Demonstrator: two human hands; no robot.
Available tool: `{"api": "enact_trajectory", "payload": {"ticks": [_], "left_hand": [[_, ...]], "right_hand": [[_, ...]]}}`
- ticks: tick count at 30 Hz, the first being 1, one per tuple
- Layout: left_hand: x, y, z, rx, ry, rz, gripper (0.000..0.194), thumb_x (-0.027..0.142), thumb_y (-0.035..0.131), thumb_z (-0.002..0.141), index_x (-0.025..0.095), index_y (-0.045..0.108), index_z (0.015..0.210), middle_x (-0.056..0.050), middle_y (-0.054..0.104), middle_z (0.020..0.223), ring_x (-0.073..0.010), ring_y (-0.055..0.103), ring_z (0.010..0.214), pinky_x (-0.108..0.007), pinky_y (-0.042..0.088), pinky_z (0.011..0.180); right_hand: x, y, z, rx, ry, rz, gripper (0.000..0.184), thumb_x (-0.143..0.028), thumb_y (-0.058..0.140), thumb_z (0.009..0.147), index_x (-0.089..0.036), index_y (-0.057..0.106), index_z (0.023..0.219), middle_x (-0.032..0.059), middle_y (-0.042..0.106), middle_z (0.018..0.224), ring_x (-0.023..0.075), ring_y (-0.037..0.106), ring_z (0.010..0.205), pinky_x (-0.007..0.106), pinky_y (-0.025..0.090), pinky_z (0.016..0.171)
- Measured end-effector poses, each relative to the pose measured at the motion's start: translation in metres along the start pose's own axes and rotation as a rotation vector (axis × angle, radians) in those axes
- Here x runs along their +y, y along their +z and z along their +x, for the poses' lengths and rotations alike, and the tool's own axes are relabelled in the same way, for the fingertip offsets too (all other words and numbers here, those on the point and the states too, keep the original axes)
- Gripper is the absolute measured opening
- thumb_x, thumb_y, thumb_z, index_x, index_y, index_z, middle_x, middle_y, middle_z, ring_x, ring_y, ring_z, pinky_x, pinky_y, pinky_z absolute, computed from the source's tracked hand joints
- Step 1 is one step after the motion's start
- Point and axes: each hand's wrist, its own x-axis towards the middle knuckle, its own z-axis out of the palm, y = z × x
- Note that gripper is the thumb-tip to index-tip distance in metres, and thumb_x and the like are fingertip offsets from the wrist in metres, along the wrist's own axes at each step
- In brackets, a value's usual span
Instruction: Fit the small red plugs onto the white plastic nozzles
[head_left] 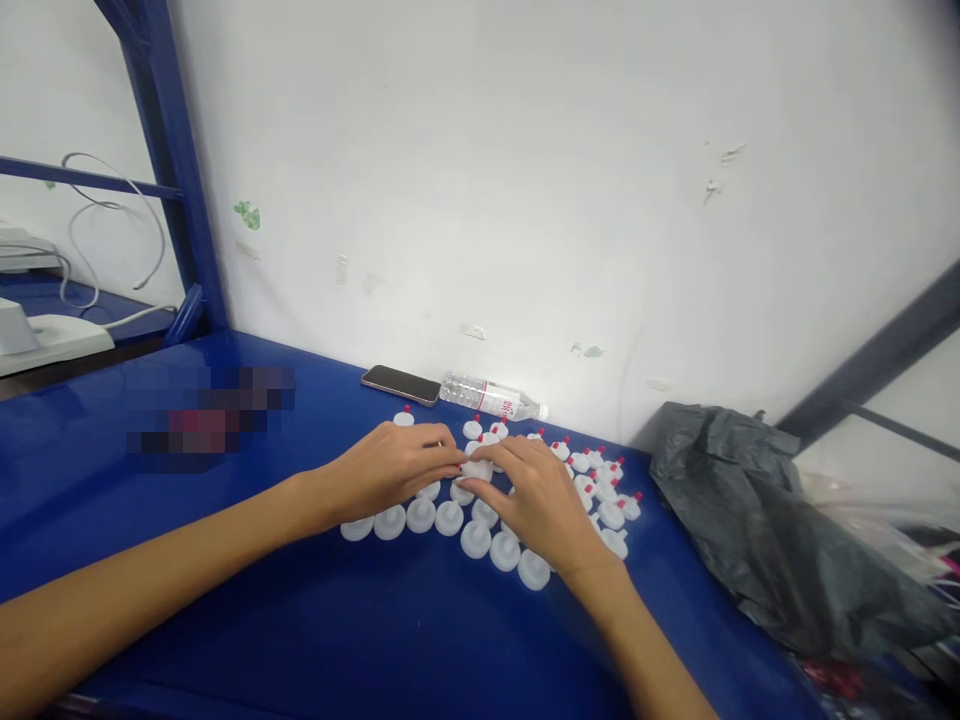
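1 wht cap (478, 468) pinched in LH (397, 460) + RH (536, 490) grip; 1 phone (400, 385), 1 btl (491, 397).

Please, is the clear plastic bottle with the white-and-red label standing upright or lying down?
Lying down: the clear plastic bottle rests on its side on the blue table, its white cap pointing right.
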Motion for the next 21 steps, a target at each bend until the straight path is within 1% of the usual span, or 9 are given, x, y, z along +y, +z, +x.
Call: {"api": "enact_trajectory", "payload": {"ticks": [5, 9, 12, 15, 18, 21], "left_hand": [[0.003, 0.003, -0.001, -0.023, -0.02, -0.025, 0.026, 0.029, 0.046, 0.107, 0.021, 0.068, 0.117, -0.003, 0.071, 0.107, -0.0115, 0.068, 0.083, -0.023, 0.046, 0.067], [0.004, 0.001, 0.0, -0.031, -0.051, -0.023, 0.026, 0.03, 0.046, 0.107, 0.02, 0.069, 0.113, -0.002, 0.073, 0.104, -0.0122, 0.07, 0.085, -0.022, 0.046, 0.068], [0.006, -0.003, 0.003, 0.002, -0.08, -0.026, 0.026, 0.03, 0.045, 0.107, 0.02, 0.069, 0.111, -0.003, 0.074, 0.105, -0.0132, 0.07, 0.088, -0.022, 0.047, 0.071], [0.005, -0.006, 0.004, 0.046, -0.142, 0.002, 0.027, 0.033, 0.046, 0.107, 0.02, 0.068, 0.115, -0.004, 0.074, 0.105, -0.0152, 0.07, 0.09, -0.024, 0.048, 0.072], [0.003, -0.007, 0.004, 0.025, -0.163, 0.049, 0.03, 0.036, 0.044, 0.107, 0.02, 0.068, 0.113, -0.004, 0.073, 0.099, -0.0158, 0.069, 0.086, -0.024, 0.046, 0.069], [0.001, -0.007, 0.003, -0.008, -0.117, 0.046, 0.032, 0.032, 0.04, 0.108, 0.018, 0.069, 0.104, -0.004, 0.07, 0.091, -0.0149, 0.064, 0.077, -0.025, 0.044, 0.066]], "right_hand": [[-0.003, 0.001, 0.0, 0.056, -0.059, -0.013, 0.027, -0.04, 0.074, 0.088, -0.022, 0.069, 0.107, 0.0029, 0.077, 0.095, 0.0226, 0.071, 0.087, 0.04, 0.054, 0.084], [-0.005, 0.001, -0.001, 0.082, -0.046, 0.043, 0.031, -0.039, 0.073, 0.089, -0.021, 0.067, 0.113, 0.0034, 0.076, 0.096, 0.0217, 0.072, 0.086, 0.037, 0.057, 0.08], [-0.008, -0.001, 0.0, 0.094, -0.026, 0.166, 0.039, -0.035, 0.076, 0.086, -0.021, 0.064, 0.121, 0.0044, 0.076, 0.107, 0.0201, 0.073, 0.094, 0.033, 0.06, 0.084], [-0.011, -0.003, 0.0, 0.121, -0.028, 0.191, 0.041, -0.025, 0.075, 0.087, -0.023, 0.062, 0.126, 0.0038, 0.075, 0.115, 0.0196, 0.072, 0.104, 0.032, 0.059, 0.092], [-0.012, -0.002, 0.001, 0.176, -0.05, 0.172, 0.039, -0.023, 0.074, 0.088, -0.025, 0.062, 0.125, 0.003, 0.076, 0.113, 0.0197, 0.072, 0.099, 0.033, 0.06, 0.09], [-0.012, 0.001, 0.0, 0.219, -0.082, 0.172, 0.036, -0.024, 0.074, 0.089, -0.025, 0.062, 0.122, 0.0032, 0.078, 0.109, 0.0195, 0.073, 0.095, 0.034, 0.061, 0.087]]}}
